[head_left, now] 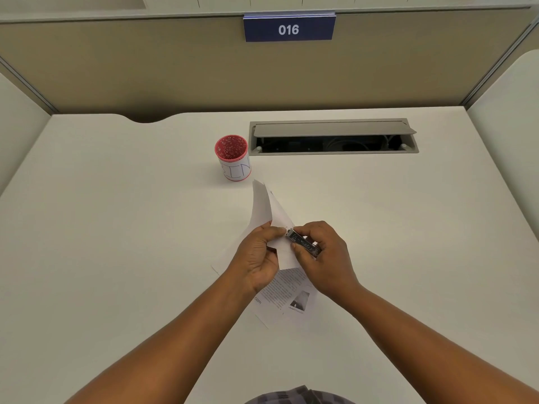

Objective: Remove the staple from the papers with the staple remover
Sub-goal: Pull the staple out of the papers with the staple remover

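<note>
The white papers [264,208] are lifted off the desk in the middle, one sheet standing up and a printed sheet hanging down below my hands. My left hand [256,255] pinches a corner of the papers between thumb and fingers. My right hand [323,255] grips a small dark metal staple remover [303,243], whose tip meets the pinched paper corner right beside my left thumb. The staple itself is too small to make out.
A red-rimmed white cup [233,157] labelled BIN stands just beyond the papers. Behind it to the right, a grey cable hatch [334,137] is set in the white desk [116,228]. Partition walls close off the desk's back and sides.
</note>
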`<move>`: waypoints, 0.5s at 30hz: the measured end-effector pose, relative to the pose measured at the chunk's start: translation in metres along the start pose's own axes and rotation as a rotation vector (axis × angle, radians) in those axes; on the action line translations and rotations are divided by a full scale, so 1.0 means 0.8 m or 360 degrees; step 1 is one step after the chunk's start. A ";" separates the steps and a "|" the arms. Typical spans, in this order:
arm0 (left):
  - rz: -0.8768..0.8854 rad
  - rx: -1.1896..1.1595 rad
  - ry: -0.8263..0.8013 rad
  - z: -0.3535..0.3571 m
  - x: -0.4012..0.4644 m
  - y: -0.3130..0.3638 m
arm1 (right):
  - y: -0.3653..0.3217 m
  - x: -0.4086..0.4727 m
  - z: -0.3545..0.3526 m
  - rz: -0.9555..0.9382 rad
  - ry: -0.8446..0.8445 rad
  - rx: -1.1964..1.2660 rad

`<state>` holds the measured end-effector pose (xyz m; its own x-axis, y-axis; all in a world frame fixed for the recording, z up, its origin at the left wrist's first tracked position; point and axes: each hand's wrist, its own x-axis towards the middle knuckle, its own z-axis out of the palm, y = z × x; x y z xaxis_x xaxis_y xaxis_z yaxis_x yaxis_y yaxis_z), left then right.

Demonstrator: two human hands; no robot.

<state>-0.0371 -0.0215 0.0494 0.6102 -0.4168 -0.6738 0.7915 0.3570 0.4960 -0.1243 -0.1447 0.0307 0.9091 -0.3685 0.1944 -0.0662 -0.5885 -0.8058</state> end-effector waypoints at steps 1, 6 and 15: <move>-0.0001 -0.0002 0.0010 0.001 -0.001 0.001 | 0.000 0.000 0.000 -0.0012 0.0003 -0.0010; -0.0017 0.0009 0.0074 0.005 -0.003 0.001 | -0.002 0.000 0.000 -0.0069 -0.0010 -0.0044; -0.0045 0.0032 0.0114 0.001 0.000 -0.003 | -0.004 -0.003 0.002 -0.0056 -0.0010 -0.0072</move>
<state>-0.0393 -0.0228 0.0486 0.5843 -0.3654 -0.7246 0.8093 0.3286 0.4868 -0.1256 -0.1408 0.0319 0.9138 -0.3424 0.2186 -0.0524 -0.6330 -0.7724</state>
